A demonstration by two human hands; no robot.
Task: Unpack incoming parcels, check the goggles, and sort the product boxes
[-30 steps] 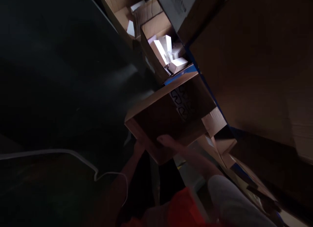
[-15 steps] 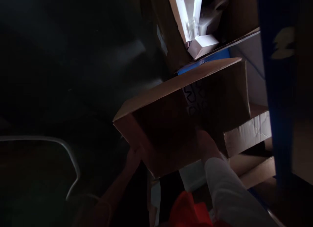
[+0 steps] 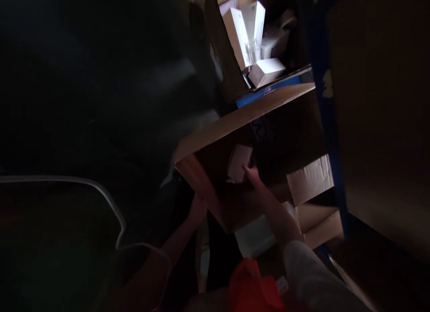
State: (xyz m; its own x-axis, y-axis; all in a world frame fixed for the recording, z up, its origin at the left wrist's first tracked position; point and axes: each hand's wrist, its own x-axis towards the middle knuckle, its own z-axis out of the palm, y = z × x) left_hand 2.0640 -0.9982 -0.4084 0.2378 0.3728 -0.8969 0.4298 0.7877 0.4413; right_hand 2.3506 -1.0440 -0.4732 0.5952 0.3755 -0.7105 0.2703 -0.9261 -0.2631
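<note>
A cardboard box (image 3: 215,130) lies tilted with its opening toward me, its inside dark. My right hand (image 3: 252,172) reaches into it, closed on a small pale box (image 3: 239,163) near the back. At the lower left side of the cardboard box is my left hand (image 3: 200,202), touching its outer wall; its fingers are hidden behind the cardboard and in shadow.
Above stands another carton (image 3: 223,48) holding several white boxes (image 3: 267,71). A blue post (image 3: 331,137) rises at the right. More cardboard (image 3: 320,227) lies below it. A red object (image 3: 253,287) is at the bottom, and a pale cable (image 3: 97,189) curves at left.
My right hand has gone deeper into the cardboard box, and a small pale box now shows in it. The view has shifted, so the blue post appears farther left.
</note>
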